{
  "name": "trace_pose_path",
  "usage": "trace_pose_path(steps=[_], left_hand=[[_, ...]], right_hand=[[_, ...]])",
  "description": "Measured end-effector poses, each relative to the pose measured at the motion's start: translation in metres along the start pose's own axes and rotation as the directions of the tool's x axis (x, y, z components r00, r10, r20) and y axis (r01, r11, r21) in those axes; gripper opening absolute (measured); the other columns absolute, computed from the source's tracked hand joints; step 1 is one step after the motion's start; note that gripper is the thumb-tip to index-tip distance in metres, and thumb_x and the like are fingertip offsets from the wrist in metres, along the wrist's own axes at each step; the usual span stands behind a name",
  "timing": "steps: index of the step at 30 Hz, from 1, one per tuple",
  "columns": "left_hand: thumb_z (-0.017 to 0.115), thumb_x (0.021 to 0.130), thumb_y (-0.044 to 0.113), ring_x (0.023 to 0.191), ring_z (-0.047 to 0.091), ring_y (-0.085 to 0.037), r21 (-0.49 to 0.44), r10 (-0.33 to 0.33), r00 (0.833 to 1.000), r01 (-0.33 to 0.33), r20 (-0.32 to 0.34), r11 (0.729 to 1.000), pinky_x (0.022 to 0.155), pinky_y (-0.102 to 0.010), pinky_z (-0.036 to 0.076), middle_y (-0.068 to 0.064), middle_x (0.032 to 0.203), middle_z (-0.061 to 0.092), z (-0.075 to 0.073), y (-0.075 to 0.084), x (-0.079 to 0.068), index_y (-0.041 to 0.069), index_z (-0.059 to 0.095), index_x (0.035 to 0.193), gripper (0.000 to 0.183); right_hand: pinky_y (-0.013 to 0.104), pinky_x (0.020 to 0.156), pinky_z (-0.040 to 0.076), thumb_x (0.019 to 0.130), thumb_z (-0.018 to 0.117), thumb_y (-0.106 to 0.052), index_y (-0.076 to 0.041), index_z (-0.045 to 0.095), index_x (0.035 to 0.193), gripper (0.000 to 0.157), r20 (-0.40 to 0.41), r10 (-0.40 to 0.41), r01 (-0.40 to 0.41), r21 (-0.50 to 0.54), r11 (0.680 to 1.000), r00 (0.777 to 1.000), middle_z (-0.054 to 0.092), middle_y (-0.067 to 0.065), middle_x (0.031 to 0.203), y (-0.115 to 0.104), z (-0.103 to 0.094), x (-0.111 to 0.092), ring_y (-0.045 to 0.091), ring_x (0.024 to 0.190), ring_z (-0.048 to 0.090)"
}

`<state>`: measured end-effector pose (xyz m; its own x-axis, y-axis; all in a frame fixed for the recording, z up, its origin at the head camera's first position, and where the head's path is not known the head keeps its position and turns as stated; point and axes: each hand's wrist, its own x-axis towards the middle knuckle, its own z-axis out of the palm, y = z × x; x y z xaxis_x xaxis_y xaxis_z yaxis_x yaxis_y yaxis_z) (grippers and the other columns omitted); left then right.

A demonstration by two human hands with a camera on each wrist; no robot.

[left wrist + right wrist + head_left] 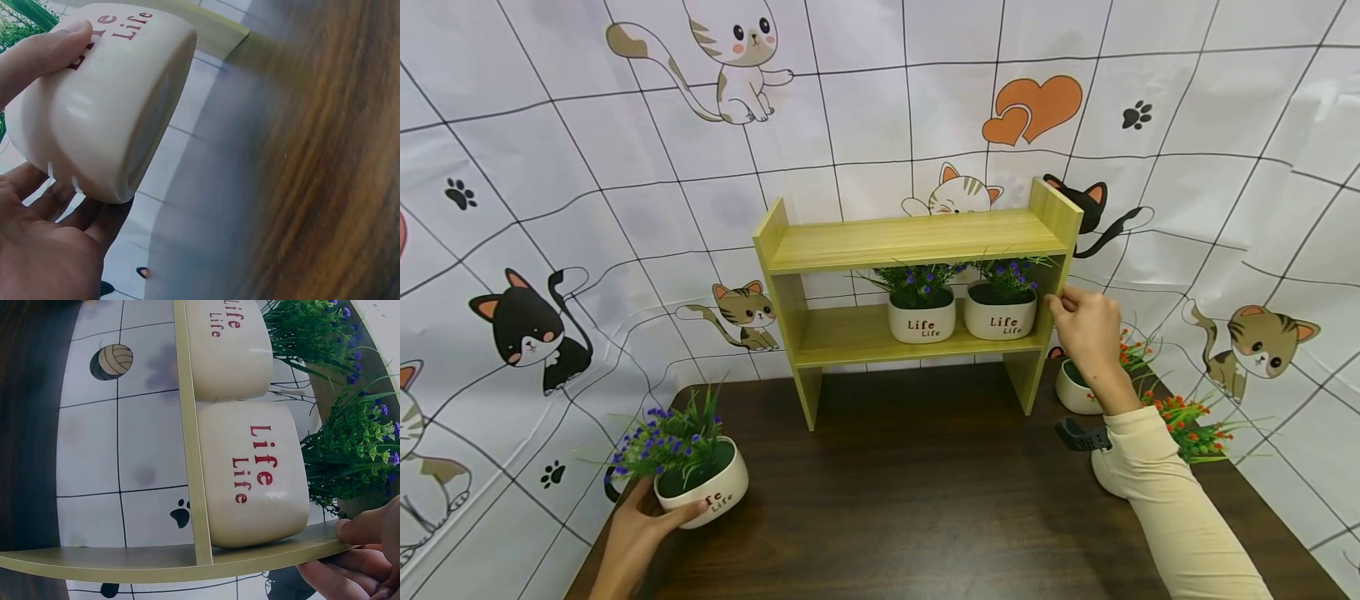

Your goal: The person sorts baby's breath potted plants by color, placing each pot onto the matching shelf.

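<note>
The left hand (638,527) has its grip clamped on a tilted, purple-flowered planter (730,478), left of the wood-grain shelf (910,239); the right hand (1088,329) pinches the shelf's right side panel (1027,385). Two matching planters (922,323) stand on its lower tier (842,335).

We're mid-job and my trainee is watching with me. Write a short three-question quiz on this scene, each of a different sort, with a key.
1. How many flowerpots stand on the lower board of the wooden rack?
2. True or false: the right grip is holding a flowerpot.
3. What colour are the flowers in the white pot that the left grip holds?
A) Orange
B) Blue-purple
C) Yellow

Key:
1. Two.
2. False; it pinches the rack's right side panel.
3. B.
</note>
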<state>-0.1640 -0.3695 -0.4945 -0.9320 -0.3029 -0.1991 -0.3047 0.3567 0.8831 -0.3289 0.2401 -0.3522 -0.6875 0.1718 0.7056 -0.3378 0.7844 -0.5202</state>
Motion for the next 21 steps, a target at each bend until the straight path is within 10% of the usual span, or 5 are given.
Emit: trace_pose_path(steps=[8,21], left_hand=[[0.09,0.088,0.037,0.097,0.054,0.017,-0.014,0.039,0.999,-0.04,-0.022,0.999,0.083,-0.01,0.053,-0.027,0.161,0.045,0.007,0.011,-0.005,0.002,0.021,0.169,0.112],[0.09,0.088,0.031,0.096,0.06,0.014,0.019,0.109,0.993,-0.109,-0.045,0.994,0.082,-0.012,0.055,-0.022,0.145,0.061,0.015,0.028,-0.006,0.001,0.035,0.16,0.095]], right_hand=[[0.012,0.048,0.033,0.099,0.073,-0.007,0.009,0.082,0.099,0.018,-0.002,-0.009,0.009,-0.01,1.0,1.0,0.078,0.023,0.078,0.001,0.001,0.0,0.019,0.05,0.063],[0.015,0.042,0.028,0.099,0.072,-0.006,0.009,0.082,0.097,0.018,0.005,-0.006,0.006,0.009,1.0,1.0,0.076,0.024,0.071,0.002,0.0,0.0,-0.012,0.042,0.036]])
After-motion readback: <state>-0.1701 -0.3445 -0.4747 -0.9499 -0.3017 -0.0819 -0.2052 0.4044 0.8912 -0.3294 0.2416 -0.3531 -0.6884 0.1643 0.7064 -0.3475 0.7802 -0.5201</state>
